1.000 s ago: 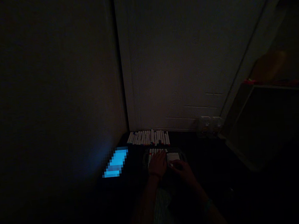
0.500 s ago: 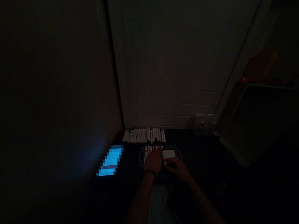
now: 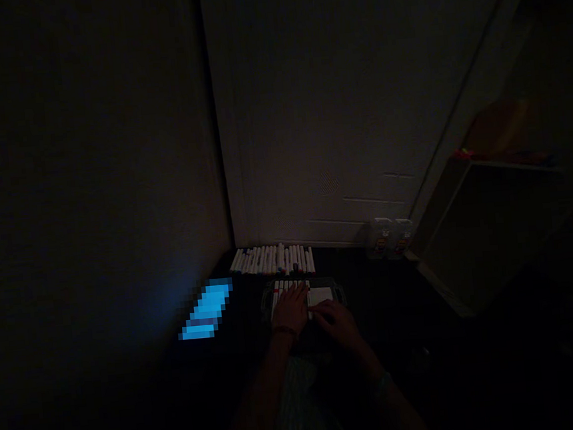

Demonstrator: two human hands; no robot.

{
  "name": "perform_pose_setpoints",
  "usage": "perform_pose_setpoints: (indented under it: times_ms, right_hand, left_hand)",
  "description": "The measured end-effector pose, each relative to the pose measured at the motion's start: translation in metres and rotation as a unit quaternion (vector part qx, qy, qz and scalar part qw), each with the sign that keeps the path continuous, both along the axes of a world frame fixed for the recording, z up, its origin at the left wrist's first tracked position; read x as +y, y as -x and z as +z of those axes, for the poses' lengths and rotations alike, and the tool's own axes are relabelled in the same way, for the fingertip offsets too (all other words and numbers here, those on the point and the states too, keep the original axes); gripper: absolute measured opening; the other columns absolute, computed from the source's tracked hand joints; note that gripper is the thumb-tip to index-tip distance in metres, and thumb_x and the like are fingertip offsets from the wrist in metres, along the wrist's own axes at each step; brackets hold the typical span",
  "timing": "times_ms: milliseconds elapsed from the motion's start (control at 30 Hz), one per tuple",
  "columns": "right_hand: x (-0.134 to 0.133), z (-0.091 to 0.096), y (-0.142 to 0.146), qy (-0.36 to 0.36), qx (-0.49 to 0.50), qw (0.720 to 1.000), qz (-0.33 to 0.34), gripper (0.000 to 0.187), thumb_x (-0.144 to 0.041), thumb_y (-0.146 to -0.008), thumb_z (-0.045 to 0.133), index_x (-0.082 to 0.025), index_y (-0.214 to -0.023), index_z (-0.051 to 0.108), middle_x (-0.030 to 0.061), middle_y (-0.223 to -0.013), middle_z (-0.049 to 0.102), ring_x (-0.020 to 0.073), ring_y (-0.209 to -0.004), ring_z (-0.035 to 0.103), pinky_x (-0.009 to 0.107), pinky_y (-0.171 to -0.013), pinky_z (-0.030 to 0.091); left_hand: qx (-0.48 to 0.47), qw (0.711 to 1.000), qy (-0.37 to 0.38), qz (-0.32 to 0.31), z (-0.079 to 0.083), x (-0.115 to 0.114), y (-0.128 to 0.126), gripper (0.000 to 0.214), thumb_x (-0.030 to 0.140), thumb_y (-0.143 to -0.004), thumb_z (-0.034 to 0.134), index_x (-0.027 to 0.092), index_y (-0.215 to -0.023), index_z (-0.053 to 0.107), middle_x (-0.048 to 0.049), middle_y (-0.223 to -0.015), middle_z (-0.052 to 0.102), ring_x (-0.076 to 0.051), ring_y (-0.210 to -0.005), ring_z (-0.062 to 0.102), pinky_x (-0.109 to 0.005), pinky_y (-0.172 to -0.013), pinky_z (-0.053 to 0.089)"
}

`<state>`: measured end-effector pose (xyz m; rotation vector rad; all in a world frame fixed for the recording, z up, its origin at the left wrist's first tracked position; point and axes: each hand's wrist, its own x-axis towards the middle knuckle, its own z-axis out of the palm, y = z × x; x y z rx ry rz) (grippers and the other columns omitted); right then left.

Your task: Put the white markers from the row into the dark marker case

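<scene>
In the dim light a see-through case [image 3: 342, 295] lies on the dark table, with several white markers [image 3: 276, 289] side by side in its left part. My left hand [image 3: 290, 305] rests flat on these markers, fingers stretched out, and hides their lower parts. At the edge of the row is one more white marker [image 3: 308, 297], with my right hand [image 3: 338, 320] closed at its near end by thumb and index finger. A pale flat piece [image 3: 321, 295] fills the right part of the case, just beyond my right hand.
A row of many white markers [image 3: 269, 260] lies behind the case, by the wall. A glowing, pixelated screen [image 3: 207, 310] is at the left. Two clear packages [image 3: 381, 239] stand at the back right. Further right is a shelf unit [image 3: 447, 221].
The view has shifted slightly, moving everything a little left. The marker at my right fingertips now lies closer against the row under my left hand.
</scene>
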<state>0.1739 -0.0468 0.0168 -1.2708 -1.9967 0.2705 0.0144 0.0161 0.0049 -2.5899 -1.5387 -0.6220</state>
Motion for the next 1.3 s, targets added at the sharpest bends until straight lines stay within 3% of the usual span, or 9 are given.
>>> perform_pose_setpoints:
  times_ms: [367, 533, 833, 1000, 1300]
  right_hand:
    - [0.002, -0.001, -0.003, -0.005, -0.036, 0.999, -0.017, 0.029, -0.031, -0.087, 0.048, -0.031, -0.114, 0.059, 0.0032, -0.097, 0.059, 0.0163, -0.092, 0.054, 0.029, -0.085, 0.041]
    - [0.003, -0.005, -0.003, 0.002, -0.011, 1.0, -0.021, 0.027, -0.031, -0.087, 0.048, -0.026, -0.111, 0.059, 0.0035, -0.098, 0.059, 0.0161, -0.092, 0.054, 0.029, -0.084, 0.042]
    - [0.003, -0.004, -0.003, 0.01, -0.005, 0.999, -0.041, 0.023, -0.03, -0.088, 0.046, -0.021, -0.101, 0.063, 0.0047, -0.095, 0.058, 0.0154, -0.091, 0.053, 0.029, -0.084, 0.04]
    - [0.001, -0.006, -0.002, 0.007, -0.008, 0.998, -0.06, 0.023, -0.032, -0.087, 0.047, -0.023, -0.101, 0.063, 0.0043, -0.092, 0.06, 0.016, -0.09, 0.053, 0.029, -0.083, 0.04]
    - [0.001, -0.008, 0.002, -0.01, -0.004, 0.997, -0.073, 0.023, -0.029, -0.087, 0.048, -0.025, -0.102, 0.065, 0.0036, -0.09, 0.062, 0.0162, -0.087, 0.055, 0.029, -0.082, 0.041]
  left_hand:
    - [-0.028, 0.999, 0.01, 0.011, 0.013, -0.009, -0.005, 0.041, 0.03, -0.09, 0.027, 0.023, -0.128, 0.044, 0.0, -0.138, 0.041, -0.02, -0.13, 0.03, -0.04, -0.107, 0.021]
    - [-0.03, 0.999, 0.019, 0.015, 0.013, -0.01, -0.004, 0.048, 0.043, -0.09, 0.026, 0.021, -0.131, 0.039, -0.0022, -0.139, 0.039, -0.022, -0.131, 0.027, -0.04, -0.107, 0.019]
    - [-0.011, 1.0, 0.028, 0.003, 0.013, -0.009, -0.004, 0.058, 0.053, -0.086, 0.032, 0.02, -0.133, 0.037, -0.0047, -0.14, 0.037, -0.025, -0.131, 0.026, -0.042, -0.107, 0.019]
    - [-0.005, 1.0, 0.012, 0.008, 0.015, -0.014, -0.004, 0.055, 0.049, -0.087, 0.032, 0.022, -0.134, 0.035, -0.0037, -0.141, 0.035, -0.025, -0.132, 0.024, -0.043, -0.107, 0.019]
    - [0.005, 1.0, -0.009, -0.002, 0.003, -0.004, -0.001, 0.049, 0.03, -0.086, 0.034, 0.024, -0.135, 0.033, -0.0006, -0.142, 0.034, -0.023, -0.132, 0.025, -0.042, -0.107, 0.021]
